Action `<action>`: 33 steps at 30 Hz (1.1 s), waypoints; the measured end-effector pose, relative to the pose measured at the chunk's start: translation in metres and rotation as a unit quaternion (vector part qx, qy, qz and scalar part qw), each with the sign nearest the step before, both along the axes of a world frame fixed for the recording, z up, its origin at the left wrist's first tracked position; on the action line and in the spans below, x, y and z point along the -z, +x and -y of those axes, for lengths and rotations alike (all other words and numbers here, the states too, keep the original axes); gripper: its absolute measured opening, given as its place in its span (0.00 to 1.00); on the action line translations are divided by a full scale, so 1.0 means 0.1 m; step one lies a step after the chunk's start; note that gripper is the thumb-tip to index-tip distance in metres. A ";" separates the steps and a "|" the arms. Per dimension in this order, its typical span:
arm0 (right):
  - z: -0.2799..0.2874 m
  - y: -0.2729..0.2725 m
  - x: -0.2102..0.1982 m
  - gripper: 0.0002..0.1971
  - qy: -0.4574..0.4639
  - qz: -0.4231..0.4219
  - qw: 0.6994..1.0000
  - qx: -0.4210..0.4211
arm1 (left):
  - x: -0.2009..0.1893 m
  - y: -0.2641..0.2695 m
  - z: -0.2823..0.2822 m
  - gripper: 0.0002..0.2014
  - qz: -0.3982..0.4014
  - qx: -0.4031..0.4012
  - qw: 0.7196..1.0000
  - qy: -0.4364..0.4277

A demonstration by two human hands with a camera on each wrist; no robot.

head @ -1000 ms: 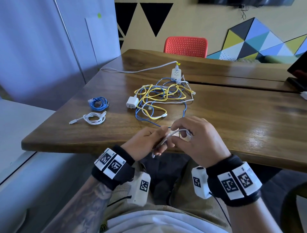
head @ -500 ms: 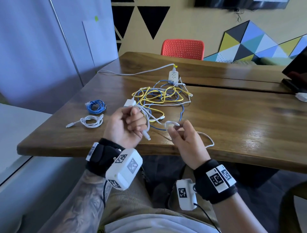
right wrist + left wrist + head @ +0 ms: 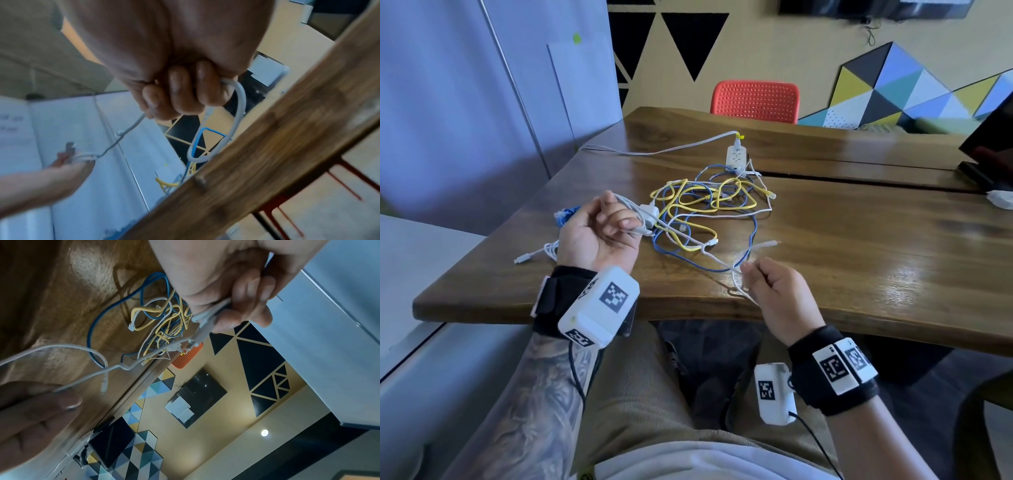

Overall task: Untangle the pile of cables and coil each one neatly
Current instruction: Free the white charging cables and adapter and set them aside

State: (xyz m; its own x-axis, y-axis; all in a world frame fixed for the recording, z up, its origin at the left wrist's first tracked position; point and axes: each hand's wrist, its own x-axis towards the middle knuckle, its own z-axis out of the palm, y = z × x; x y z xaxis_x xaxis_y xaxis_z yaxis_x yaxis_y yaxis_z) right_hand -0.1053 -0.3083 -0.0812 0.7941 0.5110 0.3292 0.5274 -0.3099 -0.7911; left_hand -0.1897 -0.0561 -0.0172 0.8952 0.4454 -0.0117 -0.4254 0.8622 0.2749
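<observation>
A tangle of yellow, blue and white cables (image 3: 709, 205) lies mid-table, with a white charger block (image 3: 649, 212) at its left edge. My left hand (image 3: 606, 226) is raised over the table's left side, fingers curled round loops of a white cable (image 3: 207, 316). That white cable (image 3: 688, 240) stretches taut to my right hand (image 3: 763, 277), which pinches it near the front edge; a slack loop (image 3: 236, 113) hangs from those fingers. The cable's free plug end (image 3: 770, 244) sticks out past the right hand.
A coiled blue cable (image 3: 566, 214) and a coiled white cable (image 3: 544, 251) lie on the wooden table (image 3: 876, 260), partly behind my left hand. A white power strip (image 3: 736, 157) with its cord sits behind the pile. A red chair (image 3: 755, 99) stands at the far side.
My hands have moved apart: the left rose up and leftward with the wound cable, the right shifted right, and the white cable between them has pulled straight.
</observation>
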 end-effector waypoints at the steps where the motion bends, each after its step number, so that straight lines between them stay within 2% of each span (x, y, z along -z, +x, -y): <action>1: 0.00 -0.01 0.00 0.22 -0.038 0.011 0.999 0.001 | 0.00 0.02 0.00 0.16 -0.004 -0.009 1.000 -0.006; 3: 0.00 -0.04 -0.01 0.24 -0.091 0.019 0.996 -0.005 | 0.02 0.05 -0.01 0.16 -0.014 -0.031 0.999 -0.016; 5: 0.00 -0.09 -0.04 0.24 -0.106 0.033 0.994 -0.009 | 0.04 0.09 0.00 0.17 -0.020 -0.047 0.999 -0.015; 7: 0.02 -0.12 -0.07 0.21 -0.098 0.056 0.993 -0.017 | 0.05 0.11 0.00 0.17 -0.023 -0.054 0.998 -0.008; 11: 0.03 -0.15 -0.08 0.09 -0.057 0.086 0.994 -0.016 | 0.02 0.12 -0.01 0.16 -0.018 -0.062 0.998 0.005; 13: 0.02 -0.14 -0.06 0.09 -0.022 0.094 0.995 0.004 | 0.01 0.13 0.00 0.16 -0.013 -0.058 0.998 0.006; 18: -0.03 -0.13 0.08 0.14 -0.010 0.008 1.000 -0.004 | -0.04 0.11 0.04 0.17 0.007 -0.047 0.998 0.036; 24: -0.13 -0.33 0.13 0.17 -0.064 -0.021 0.995 -0.075 | -0.04 0.19 0.07 0.14 -0.016 -0.060 0.986 0.157; 27: -0.11 -0.42 -0.05 0.17 -0.032 -0.038 0.991 -0.124 | 0.11 0.27 0.08 0.15 -0.069 -0.107 0.956 0.265; 29: -0.09 -0.47 -0.22 0.18 0.018 -0.054 0.988 -0.141 | 0.23 0.30 0.10 0.14 -0.083 -0.129 0.919 0.362; 31: -0.08 -0.50 -0.37 0.20 0.076 -0.082 0.983 -0.148 | 0.32 0.29 0.18 0.14 -0.103 -0.129 0.866 0.471; 33: -0.06 -0.49 -0.47 0.21 0.133 -0.116 0.972 -0.156 | 0.35 0.23 0.29 0.14 -0.123 -0.112 0.795 0.584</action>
